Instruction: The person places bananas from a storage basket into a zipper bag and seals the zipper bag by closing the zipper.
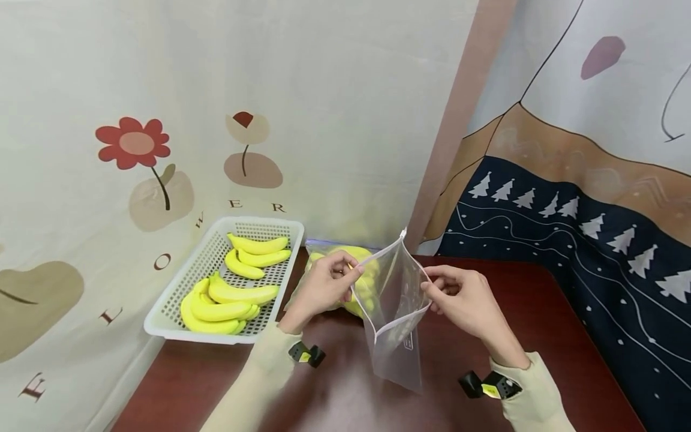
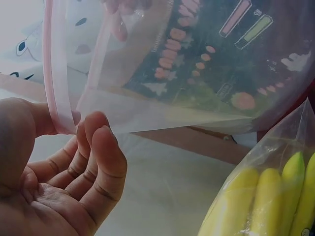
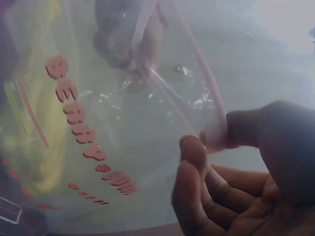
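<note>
Between both hands a clear zip bag (image 1: 396,354) hangs over the table, its pink-edged mouth spread wide and a slider at the far corner. My left hand (image 1: 326,283) pinches the left edge of the mouth between thumb and fingers. The right edge is pinched by my right hand (image 1: 459,295) in the same way. Red lettering (image 3: 81,120) runs down the bag's side in the right wrist view. Behind my left hand stands another clear bag with yellow bananas (image 2: 266,196) inside, partly hidden by that hand and the held bag.
A white perforated basket (image 1: 162,327) sits at the left, with several bananas (image 1: 216,306) in two groups. The dark red table (image 1: 518,288) meets a printed cloth (image 1: 351,120) at the back and a dark tree-patterned cloth (image 1: 540,234) on the right.
</note>
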`<state>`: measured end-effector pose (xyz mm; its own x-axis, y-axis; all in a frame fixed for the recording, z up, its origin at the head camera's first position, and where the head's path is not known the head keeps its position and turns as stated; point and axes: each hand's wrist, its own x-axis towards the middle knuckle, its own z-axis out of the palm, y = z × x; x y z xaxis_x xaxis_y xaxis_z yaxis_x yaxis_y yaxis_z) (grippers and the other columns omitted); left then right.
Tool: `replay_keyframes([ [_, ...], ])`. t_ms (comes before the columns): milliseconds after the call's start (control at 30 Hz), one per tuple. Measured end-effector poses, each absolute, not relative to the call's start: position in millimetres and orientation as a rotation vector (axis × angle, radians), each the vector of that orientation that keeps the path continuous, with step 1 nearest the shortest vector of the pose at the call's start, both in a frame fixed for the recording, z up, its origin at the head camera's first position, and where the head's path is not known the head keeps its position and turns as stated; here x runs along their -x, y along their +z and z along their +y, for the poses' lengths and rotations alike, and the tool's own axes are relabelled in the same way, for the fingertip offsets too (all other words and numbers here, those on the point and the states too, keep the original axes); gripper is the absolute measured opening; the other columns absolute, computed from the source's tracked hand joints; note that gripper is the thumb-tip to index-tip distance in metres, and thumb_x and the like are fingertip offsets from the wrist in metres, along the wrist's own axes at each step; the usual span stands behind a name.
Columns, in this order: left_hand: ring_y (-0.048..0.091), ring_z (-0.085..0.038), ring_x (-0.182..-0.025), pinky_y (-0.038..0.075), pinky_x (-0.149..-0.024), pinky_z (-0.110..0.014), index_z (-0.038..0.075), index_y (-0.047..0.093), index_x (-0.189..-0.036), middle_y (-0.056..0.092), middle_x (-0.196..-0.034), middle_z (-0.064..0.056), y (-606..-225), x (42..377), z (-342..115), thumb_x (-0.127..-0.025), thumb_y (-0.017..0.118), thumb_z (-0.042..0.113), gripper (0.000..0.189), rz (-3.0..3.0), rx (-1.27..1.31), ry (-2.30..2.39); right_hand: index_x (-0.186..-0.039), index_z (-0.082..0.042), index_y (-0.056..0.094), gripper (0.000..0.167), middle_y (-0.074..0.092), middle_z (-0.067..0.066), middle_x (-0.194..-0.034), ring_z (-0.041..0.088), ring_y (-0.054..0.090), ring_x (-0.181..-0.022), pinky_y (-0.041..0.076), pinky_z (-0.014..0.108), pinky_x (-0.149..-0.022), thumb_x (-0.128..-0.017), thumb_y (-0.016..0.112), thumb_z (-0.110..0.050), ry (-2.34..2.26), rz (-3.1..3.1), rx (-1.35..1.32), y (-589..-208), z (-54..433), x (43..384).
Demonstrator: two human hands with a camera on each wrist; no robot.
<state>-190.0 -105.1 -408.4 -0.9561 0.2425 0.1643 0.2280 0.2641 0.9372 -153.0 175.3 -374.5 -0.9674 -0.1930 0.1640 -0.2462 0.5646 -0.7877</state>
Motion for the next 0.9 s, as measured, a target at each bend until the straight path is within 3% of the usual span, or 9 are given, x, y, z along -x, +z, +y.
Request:
replay_keyframes([
  [333, 0.058, -0.017, -0.049, 0.051, -0.044, -0.029, 0.007, 0.068, -0.103, 0.062, -0.07, -0.01, -410, 189, -106, -0.1, 0.068, 0.023, 0.016, 2.464, -0.454, 1.835, -0.129, -0.011, 0.069, 0.032, 0.07, 0.009, -0.078, 0.019, 0.065, -0.062, 0.061, 0.031, -0.062, -0.097, 0.068, -0.014, 1.591, -2.682, -0.3, -382, 177, 159],
  [367, 0.058, -0.022, -0.049, 0.05, -0.044, -0.028, 0.008, 0.068, -0.104, 0.061, -0.07, -0.009, -410, 189, -107, -0.1, 0.068, 0.024, 0.016, 2.464, -0.456, 1.825, -0.13, -0.012, 0.069, 0.033, 0.071, 0.009, -0.078, 0.019, 0.065, -0.062, 0.061, 0.032, -0.062, -0.097, 0.068, -0.014, 1.614, -2.669, -0.293, -384, 177, 160],
  [533, 0.059, -0.026, -0.051, 0.049, -0.044, -0.026, 0.014, 0.069, -0.105, 0.061, -0.071, -0.003, -413, 189, -110, -0.101, 0.066, 0.025, 0.012, 2.475, -0.47, 1.799, -0.129, -0.014, 0.069, 0.032, 0.071, 0.01, -0.079, 0.02, 0.065, -0.061, 0.061, 0.033, -0.061, -0.097, 0.067, -0.013, 1.62, -2.643, -0.296, -389, 176, 164],
  [700, 0.058, -0.018, -0.05, 0.045, -0.043, -0.023, 0.015, 0.07, -0.106, 0.062, -0.074, -0.003, -414, 188, -114, -0.102, 0.065, 0.025, 0.012, 2.472, -0.48, 1.786, -0.128, -0.015, 0.07, 0.031, 0.07, 0.009, -0.079, 0.021, 0.065, -0.06, 0.061, 0.032, -0.06, -0.097, 0.067, -0.015, 1.577, -2.655, -0.284, -389, 174, 164],
  [900, 0.063, -0.025, -0.056, 0.05, -0.048, -0.025, 0.009, 0.07, -0.107, 0.066, -0.077, -0.01, -419, 188, -130, -0.103, 0.064, 0.023, 0.016, 2.547, -0.543, 1.69, -0.129, -0.013, 0.07, 0.032, 0.069, 0.01, -0.077, 0.019, 0.064, -0.059, 0.059, 0.03, -0.058, -0.097, 0.069, -0.017, 1.607, -2.647, -0.297, -391, 172, 161],
])
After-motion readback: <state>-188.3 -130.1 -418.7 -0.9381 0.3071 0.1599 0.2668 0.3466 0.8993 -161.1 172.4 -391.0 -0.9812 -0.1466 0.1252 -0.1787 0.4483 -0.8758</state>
